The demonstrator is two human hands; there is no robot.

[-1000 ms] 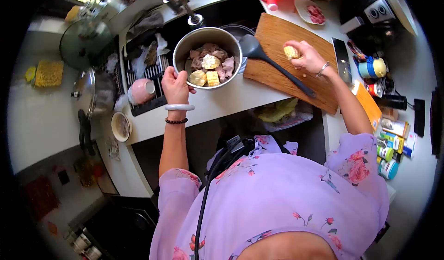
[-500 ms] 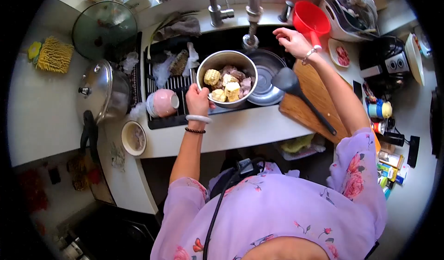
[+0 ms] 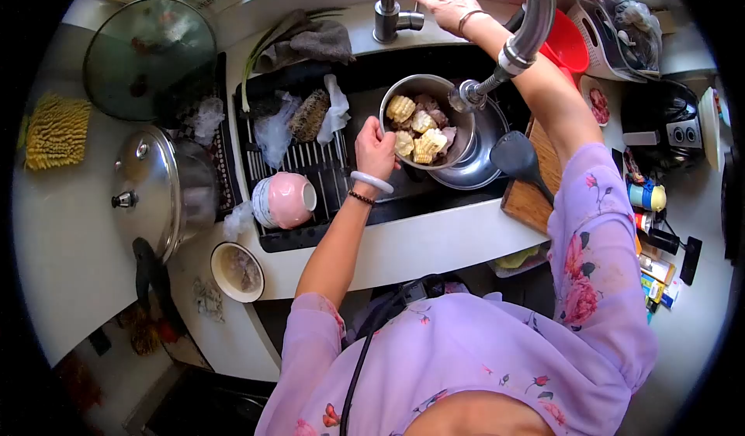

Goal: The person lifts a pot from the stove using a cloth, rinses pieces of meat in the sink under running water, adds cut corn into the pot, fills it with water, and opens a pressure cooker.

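Note:
My left hand [image 3: 375, 149] is closed at the left side of a steel pot [image 3: 463, 147], gripping it at the rim or handle; the handle itself is hidden. Inside the pot lie corn pieces [image 3: 427, 146] and chunks of meat [image 3: 439, 116]. My right hand [image 3: 448, 6] is open with fingers spread, just above and right of the faucet lever [image 3: 410, 21]. The spray head [image 3: 470, 95] of the faucet hangs at the pot's right rim. Below the pot, a metal basin [image 3: 493, 145] sits in the dark sink.
A black spatula [image 3: 516, 159] lies across a wooden cutting board [image 3: 528, 205] at right. A red strainer [image 3: 569, 42] stands behind my right forearm. Pink bowls [image 3: 285, 200] rest on the drying rack. A pressure cooker [image 3: 159, 195] and a small bowl [image 3: 237, 271] are at left.
My right hand has moved back and left to the faucet lever, its fingers spreading. My left hand still holds the pot, which now sits nearer the spray head. The view has shifted.

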